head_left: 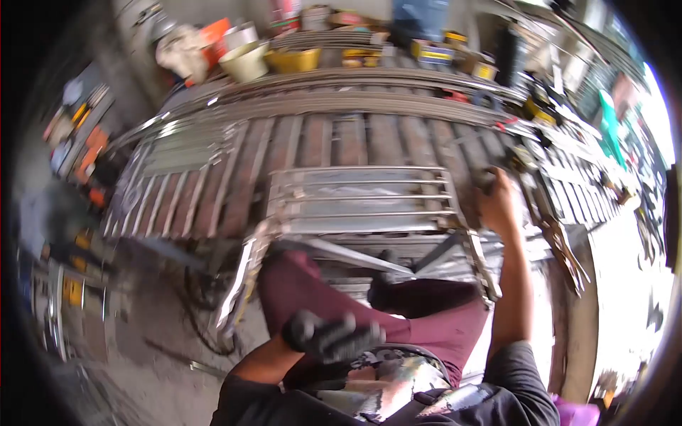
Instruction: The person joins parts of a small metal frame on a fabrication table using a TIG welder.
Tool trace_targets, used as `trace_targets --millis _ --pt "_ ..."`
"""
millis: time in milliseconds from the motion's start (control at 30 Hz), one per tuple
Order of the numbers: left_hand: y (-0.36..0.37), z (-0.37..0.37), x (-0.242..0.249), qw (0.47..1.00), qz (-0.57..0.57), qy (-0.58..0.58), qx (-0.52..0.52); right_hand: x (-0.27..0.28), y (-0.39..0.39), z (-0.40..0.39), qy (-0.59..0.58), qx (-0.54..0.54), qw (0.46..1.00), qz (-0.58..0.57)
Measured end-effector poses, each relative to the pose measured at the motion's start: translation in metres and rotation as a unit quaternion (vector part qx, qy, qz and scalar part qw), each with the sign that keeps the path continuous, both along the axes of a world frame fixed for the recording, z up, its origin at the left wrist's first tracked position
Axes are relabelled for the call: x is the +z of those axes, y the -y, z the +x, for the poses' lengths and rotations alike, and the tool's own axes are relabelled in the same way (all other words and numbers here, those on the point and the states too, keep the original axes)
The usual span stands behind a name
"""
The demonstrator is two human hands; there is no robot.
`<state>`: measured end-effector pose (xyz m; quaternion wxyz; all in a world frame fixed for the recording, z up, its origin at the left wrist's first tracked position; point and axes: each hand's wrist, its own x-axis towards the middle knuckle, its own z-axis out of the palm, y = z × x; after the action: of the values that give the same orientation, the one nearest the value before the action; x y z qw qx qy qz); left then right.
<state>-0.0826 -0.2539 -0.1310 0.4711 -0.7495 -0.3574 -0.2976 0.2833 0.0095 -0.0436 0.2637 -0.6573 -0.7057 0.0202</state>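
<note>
My left hand (337, 339), in a dark glove with grey patches, hovers over my lap in front of my belly. Its fingers look loosely stretched and blurred, with nothing visible in them. On the right, my bare right hand (499, 201) reaches over the bench, fingers curled around something dark and small that I cannot make out. Just left of it lies a metal frame with parallel bars (366, 199). The frame's legs (245, 277) stick out past the bench edge towards me, on both sides of my knees.
The slatted workbench (309, 138) carries long metal bars (341, 105) along its back. Behind them stand a cream bucket (244, 62), a yellow container (295, 61) and several boxes. Flat metal pieces (186, 148) lie at left. Tools (561, 245) hang at the right edge; a cable (202, 334) lies below.
</note>
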Motion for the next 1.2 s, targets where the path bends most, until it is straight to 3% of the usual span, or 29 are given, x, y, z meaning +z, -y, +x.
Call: trace_targets --millis 100,200,267,333,467,500,533,600,633,700,800,900,1133,1200 --pt "0.057 -0.047 -0.012 0.987 0.131 0.059 0.076 -0.009 -0.009 0.007 -0.019 0.006 0.999 -0.029" --pt "0.120 -0.093 0.029 0.945 0.234 0.071 0.218 0.002 -0.002 -0.006 -0.028 0.015 0.999 -0.035" --pt "0.155 -0.129 0.040 0.923 0.245 0.111 0.275 -0.039 -0.039 0.035 -0.078 0.084 0.993 0.023" --pt "0.177 -0.166 0.051 0.902 0.231 0.166 0.325 -0.036 -0.043 0.038 -0.063 0.081 0.994 0.022" --pt "0.104 -0.277 0.132 0.924 0.149 0.154 0.317 -0.038 -0.046 0.045 -0.026 0.088 0.993 0.071" --pt "0.080 -0.306 0.135 0.903 0.112 0.232 0.344 -0.037 -0.044 0.043 -0.042 0.078 0.995 0.045" --pt "0.070 -0.373 0.125 0.900 0.074 0.132 0.409 -0.033 -0.039 0.038 -0.060 0.065 0.996 0.019" --pt "0.028 -0.477 0.104 0.846 0.026 0.118 0.519 -0.014 -0.021 0.017 -0.007 0.045 0.999 0.021" --pt "-0.006 -0.529 0.098 0.794 -0.014 0.356 0.492 -0.020 -0.022 0.021 0.013 0.059 0.996 0.062" --pt "-0.034 -0.610 0.083 0.762 -0.070 0.419 0.489 -0.004 -0.004 0.000 0.025 0.012 0.999 0.036" --pt "-0.054 -0.679 0.060 0.708 -0.195 0.363 0.574 0.005 0.006 -0.011 -0.012 -0.018 1.000 0.020" --pt "-0.069 -0.703 0.051 0.678 -0.258 0.308 0.616 -0.011 -0.006 0.006 -0.060 -0.025 0.997 0.034" --pt "-0.047 -0.719 0.047 0.677 -0.276 0.272 0.626 -0.005 -0.003 0.001 -0.027 -0.050 0.998 0.013" --pt "-0.045 -0.745 0.032 0.709 -0.257 0.177 0.633 -0.012 -0.009 0.005 -0.033 -0.036 0.998 0.030"
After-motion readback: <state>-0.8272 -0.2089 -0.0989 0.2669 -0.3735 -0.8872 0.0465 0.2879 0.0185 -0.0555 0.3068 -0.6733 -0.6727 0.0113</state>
